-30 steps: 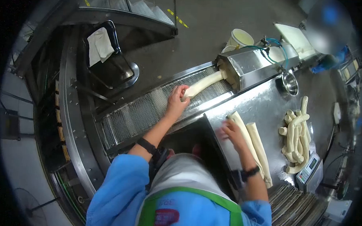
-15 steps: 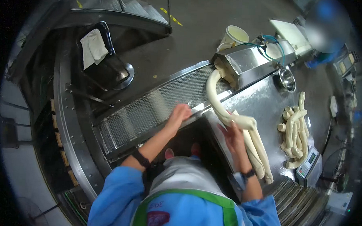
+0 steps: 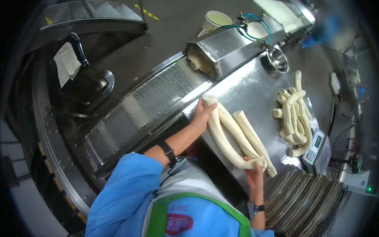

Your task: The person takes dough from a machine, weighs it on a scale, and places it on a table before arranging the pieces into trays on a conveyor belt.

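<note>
A thick pale roll of what looks like dough (image 3: 220,140) stretches between my hands over the metal table (image 3: 249,85). My left hand (image 3: 205,111) is wrapped round its upper end near the conveyor edge. At the lower end, my right hand (image 3: 254,174) grips the tip, its fingers partly hidden. Right beside this piece lie a second dough roll (image 3: 238,130) and a third dough roll (image 3: 255,139), their lower ends close to my right hand.
A pile of dough rolls (image 3: 296,114) lies on the table's right side, beside a digital scale (image 3: 315,150). Stacked trays (image 3: 301,202) stand at lower right. A mesh conveyor (image 3: 156,105) runs to a metal machine (image 3: 233,49). A metal bowl (image 3: 277,61) sits beyond; another person is at upper right.
The dough strand no longer reaches from the machine outlet. My left hand, earlier empty over the conveyor, now holds the roll's upper end; my right hand has moved to its lower end.
</note>
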The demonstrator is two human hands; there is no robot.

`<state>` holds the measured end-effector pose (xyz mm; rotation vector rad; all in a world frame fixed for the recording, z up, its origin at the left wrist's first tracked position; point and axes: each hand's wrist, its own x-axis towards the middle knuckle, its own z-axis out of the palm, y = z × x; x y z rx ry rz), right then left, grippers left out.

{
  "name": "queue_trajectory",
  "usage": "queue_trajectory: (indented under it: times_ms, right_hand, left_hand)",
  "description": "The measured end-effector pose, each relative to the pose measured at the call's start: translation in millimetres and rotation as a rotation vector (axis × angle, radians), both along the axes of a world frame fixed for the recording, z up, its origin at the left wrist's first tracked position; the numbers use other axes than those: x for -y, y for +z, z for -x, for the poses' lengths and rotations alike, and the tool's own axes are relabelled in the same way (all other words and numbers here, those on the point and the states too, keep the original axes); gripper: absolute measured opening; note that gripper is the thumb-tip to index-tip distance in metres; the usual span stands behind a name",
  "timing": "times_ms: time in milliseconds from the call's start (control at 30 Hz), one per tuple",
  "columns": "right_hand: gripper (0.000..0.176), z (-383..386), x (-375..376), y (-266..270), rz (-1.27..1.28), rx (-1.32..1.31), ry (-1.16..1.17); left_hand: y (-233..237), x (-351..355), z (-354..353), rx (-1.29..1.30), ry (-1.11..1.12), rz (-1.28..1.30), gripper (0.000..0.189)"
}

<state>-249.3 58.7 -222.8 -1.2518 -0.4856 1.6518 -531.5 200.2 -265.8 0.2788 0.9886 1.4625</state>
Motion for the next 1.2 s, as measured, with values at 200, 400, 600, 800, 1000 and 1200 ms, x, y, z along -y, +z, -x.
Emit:
queue_trajectory:
  times_ms: [200,400,600,800,1000,1200]
  right_hand:
    - [0.038,-21.6,8.6,-18.6,-0.046,0.087,-0.085]
    - [0.043,-15.0,19.8,10.2,-0.058,0.091,-0.184]
    - [0.041,-5.7,20.3,19.2,-0.133,0.339,-0.081]
    - [0.040,5.8,-3.6,60.5,-0.213,0.469,-0.014]
    - [0.055,-54.1,-88.7,176.2,-0.563,0.559,-0.354]
    - [0.036,-86.2,-91.0,292.5,-1.127,0.987,-0.638]
  left_hand:
    - [41.7,26.4,-16.1,-0.323,-0.222,-0.410,0.033]
    - [48.1,42.8,-10.2,-0.465,-0.255,-0.496,0.040]
    - [56.9,59.6,-13.8,-0.571,-0.258,-0.443,0.071]
    - [73.1,65.5,-28.2,-0.388,-0.304,-0.379,0.072]
    - [64.0,22.4,-54.6,0.073,-0.315,-0.168,0.063]
    - [104.3,-40.7,-2.1,-1.101,-0.244,-0.784,0.051]
